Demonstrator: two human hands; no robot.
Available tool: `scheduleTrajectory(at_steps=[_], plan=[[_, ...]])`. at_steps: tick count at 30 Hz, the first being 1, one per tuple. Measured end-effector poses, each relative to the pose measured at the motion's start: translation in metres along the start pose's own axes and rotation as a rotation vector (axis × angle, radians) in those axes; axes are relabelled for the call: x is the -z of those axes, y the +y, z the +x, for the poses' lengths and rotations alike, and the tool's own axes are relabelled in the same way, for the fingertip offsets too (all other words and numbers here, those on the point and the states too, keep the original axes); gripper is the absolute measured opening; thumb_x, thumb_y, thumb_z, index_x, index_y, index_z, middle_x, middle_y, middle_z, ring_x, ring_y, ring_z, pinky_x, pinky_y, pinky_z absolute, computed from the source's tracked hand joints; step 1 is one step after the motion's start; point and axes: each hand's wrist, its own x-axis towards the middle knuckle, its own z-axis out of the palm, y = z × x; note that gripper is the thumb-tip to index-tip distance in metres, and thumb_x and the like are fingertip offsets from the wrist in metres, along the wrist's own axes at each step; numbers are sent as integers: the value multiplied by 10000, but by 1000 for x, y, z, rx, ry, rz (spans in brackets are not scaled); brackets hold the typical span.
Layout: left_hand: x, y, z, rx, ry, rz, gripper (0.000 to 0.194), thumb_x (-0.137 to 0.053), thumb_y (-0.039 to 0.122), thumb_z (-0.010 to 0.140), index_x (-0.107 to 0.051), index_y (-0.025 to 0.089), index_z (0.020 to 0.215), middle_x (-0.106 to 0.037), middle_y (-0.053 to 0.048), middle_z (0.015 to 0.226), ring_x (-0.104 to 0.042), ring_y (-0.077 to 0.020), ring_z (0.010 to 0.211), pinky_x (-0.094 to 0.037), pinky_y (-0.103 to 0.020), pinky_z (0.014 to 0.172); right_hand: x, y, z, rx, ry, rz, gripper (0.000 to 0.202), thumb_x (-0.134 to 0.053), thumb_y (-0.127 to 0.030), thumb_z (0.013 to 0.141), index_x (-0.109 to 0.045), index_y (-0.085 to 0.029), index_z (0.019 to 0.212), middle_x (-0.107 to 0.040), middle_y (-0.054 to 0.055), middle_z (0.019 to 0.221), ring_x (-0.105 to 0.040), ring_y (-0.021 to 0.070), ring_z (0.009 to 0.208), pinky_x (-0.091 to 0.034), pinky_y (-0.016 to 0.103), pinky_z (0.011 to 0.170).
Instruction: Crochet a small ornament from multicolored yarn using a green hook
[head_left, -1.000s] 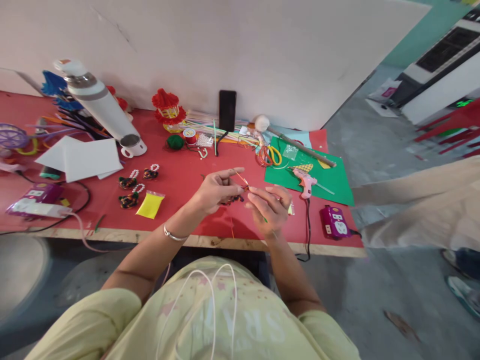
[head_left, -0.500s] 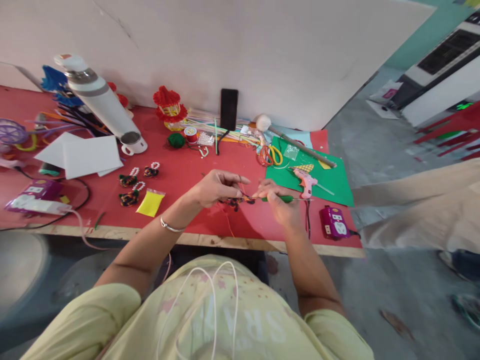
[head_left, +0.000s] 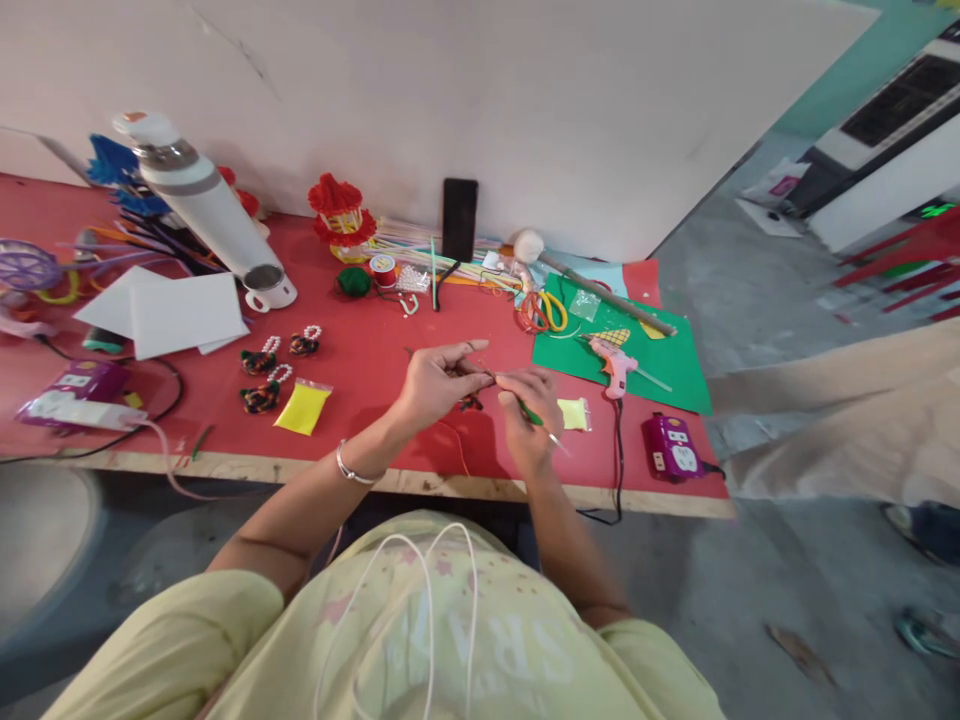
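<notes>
My left hand (head_left: 433,388) is closed in a pinch on a small dark, multicoloured crocheted piece (head_left: 471,402), mostly covered by the fingers. A thin orange-red strand (head_left: 459,445) trails from it down over the red tabletop. Wrapped around a green-handled crochet hook (head_left: 532,414), my right hand (head_left: 525,440) meets the left at the fingertips; the hook's tip is hidden there. Left of my hands lie several similar dark crocheted pieces with white bead loops (head_left: 260,396), beside a yellow packet (head_left: 303,407). A second pale yellow packet (head_left: 574,414) lies just right of my right hand.
A pink glue gun (head_left: 616,366) rests by a green sheet (head_left: 675,375), with scissors (head_left: 553,311) and a stick (head_left: 600,290) nearby. Purple power boxes (head_left: 673,447) sit at both ends. A phone (head_left: 459,220), mug (head_left: 271,290) and flask (head_left: 196,205) stand behind. Someone's trousers (head_left: 840,430) show at right.
My right hand has moved left and tilted, so the crochet hook's handle now points down to the right. The pale yellow packet has come into view. My left hand has shifted slightly right.
</notes>
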Motion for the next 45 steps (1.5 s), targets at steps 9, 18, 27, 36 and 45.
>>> scheduleTrajectory(at_steps=[9,18,27,36,45], plan=[[11,18,0,259,-221,-221,528,-972,201,571,-840,124,1077,-645,24,591,-330,-2,397,-189,-189,407,1,10,6,135,10,162,204,-731,-556,913,-816,-431,1049,-840,6,1028,-757,265,974,-565,544,1017],[24,27,5,242,-251,-49,501,-960,195,568,-846,125,1051,-697,-14,642,-513,-58,476,-309,-187,443,46,-9,47,196,-364,147,199,-763,-514,904,-820,-446,1082,-865,-20,1077,-762,261,1030,-515,556,1080],[25,32,7,255,-391,7,417,-929,175,552,-868,136,962,-685,-17,626,-493,-66,488,-312,-194,444,56,-20,53,103,-417,217,165,-749,-511,913,-847,-399,985,-870,-1,963,-751,274,949,-520,580,1078],[22,29,5,236,-414,4,414,-916,190,584,-871,134,992,-731,-53,683,-546,-88,508,-358,-210,459,36,-5,37,-50,-308,450,186,-733,-539,919,-847,-393,912,-856,-2,874,-751,252,895,-549,562,1060],[-12,0,-15,-71,67,61,525,-853,163,643,-823,124,1166,-745,-8,727,-665,-123,658,-549,-234,645,-1,-5,-6,174,53,-62,239,-772,-349,923,-801,-439,1142,-833,-4,1127,-685,259,1125,-541,502,1061]])
